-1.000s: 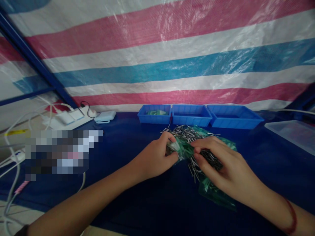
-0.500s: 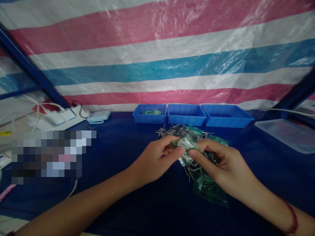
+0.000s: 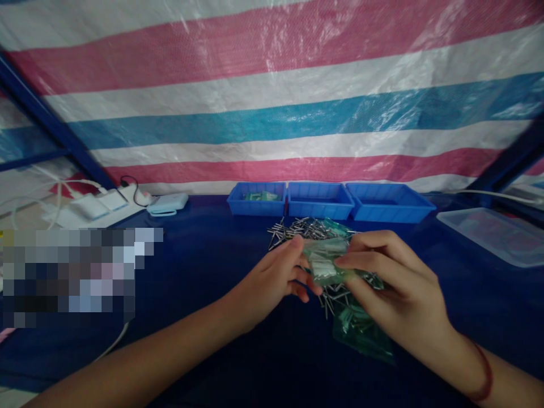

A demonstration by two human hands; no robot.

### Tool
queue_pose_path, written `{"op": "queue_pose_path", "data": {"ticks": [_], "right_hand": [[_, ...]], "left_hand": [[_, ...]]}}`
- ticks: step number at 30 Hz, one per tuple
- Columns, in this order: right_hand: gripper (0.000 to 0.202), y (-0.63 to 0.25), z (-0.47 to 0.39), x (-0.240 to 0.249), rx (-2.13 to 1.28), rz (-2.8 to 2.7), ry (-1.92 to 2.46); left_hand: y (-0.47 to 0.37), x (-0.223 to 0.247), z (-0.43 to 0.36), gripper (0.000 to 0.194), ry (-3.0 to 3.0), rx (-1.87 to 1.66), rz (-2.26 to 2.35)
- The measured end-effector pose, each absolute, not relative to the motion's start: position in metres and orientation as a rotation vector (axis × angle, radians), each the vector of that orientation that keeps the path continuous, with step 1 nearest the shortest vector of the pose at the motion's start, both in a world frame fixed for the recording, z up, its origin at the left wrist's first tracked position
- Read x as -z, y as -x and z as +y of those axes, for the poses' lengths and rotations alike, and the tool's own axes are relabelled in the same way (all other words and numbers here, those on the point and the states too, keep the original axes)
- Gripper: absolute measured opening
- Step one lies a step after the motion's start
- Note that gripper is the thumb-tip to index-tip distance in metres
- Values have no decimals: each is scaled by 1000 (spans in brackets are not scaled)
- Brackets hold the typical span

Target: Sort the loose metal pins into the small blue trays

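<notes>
Right hand [image 3: 399, 283]: grip narrow, thumb and fingers pinched on the right part of a small clear-green plastic bag [image 3: 325, 259] with pale contents; a dark red bracelet [image 3: 485, 374] circles the wrist.
Left hand [image 3: 274, 277]: grip wide, thumb raised and fingers parted at the bag's left edge; whether they touch it, I cannot tell.
Small bag: in front of the pile, between the hands.
Pile of thin silvery metal rods [image 3: 293, 228]: loose on the dark blue table [image 3: 204, 260], behind and below the small bag, partly hidden by it.
Larger green plastic bag [image 3: 368, 334]: lying on the table nearer the person, partly under the right hand.
Blue plastic bins: three in a row behind the pile; the left bin [image 3: 257, 208] holds green-and-white packets, beside the middle bin [image 3: 321, 211] and the right bin [image 3: 389, 212].
Clear shallow plastic tray [image 3: 488, 238]: at the table's right.
Light-blue flat case [image 3: 169, 203]: at the left, beside the white power strip [image 3: 108, 211].
</notes>
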State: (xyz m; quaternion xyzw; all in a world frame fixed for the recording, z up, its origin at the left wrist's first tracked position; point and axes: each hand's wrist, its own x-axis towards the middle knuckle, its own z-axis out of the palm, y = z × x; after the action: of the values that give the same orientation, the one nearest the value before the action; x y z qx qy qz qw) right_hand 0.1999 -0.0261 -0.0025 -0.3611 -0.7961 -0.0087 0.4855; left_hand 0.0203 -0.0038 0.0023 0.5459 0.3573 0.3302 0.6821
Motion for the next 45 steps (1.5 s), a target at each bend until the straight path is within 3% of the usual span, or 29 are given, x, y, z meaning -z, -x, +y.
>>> {"op": "queue_pose_path", "data": {"ticks": [7,15,25,30,36,40,45], "right_hand": [[28,-197,-25,6,-37,-1957,894],[26,-194,-25,11,-857,-1718,919],[23,-194,-13,5,-1223,-1536,907],[25,-201,-6,6,-1056,-1489,963],[40,-200,-7,10,-793,-1707,971],[48,-201,-9,13,-453,-1823,1087],[40,-206,-9,8,-219,-1884,1097]], "left_hand": [[-16,-5,-3,21,-1458,-816,827],[-8,-1,-1,11,-2046,-1027,932],[4,0,15,23,-2855,-1076,761],[3,-1,20,40,-2645,-951,714],[-7,-4,19,18,-2262,-984,952],[5,-11,48,23,-2209,-1195,1265],[24,-23,106,27,-2322,-1210,1729]]}}
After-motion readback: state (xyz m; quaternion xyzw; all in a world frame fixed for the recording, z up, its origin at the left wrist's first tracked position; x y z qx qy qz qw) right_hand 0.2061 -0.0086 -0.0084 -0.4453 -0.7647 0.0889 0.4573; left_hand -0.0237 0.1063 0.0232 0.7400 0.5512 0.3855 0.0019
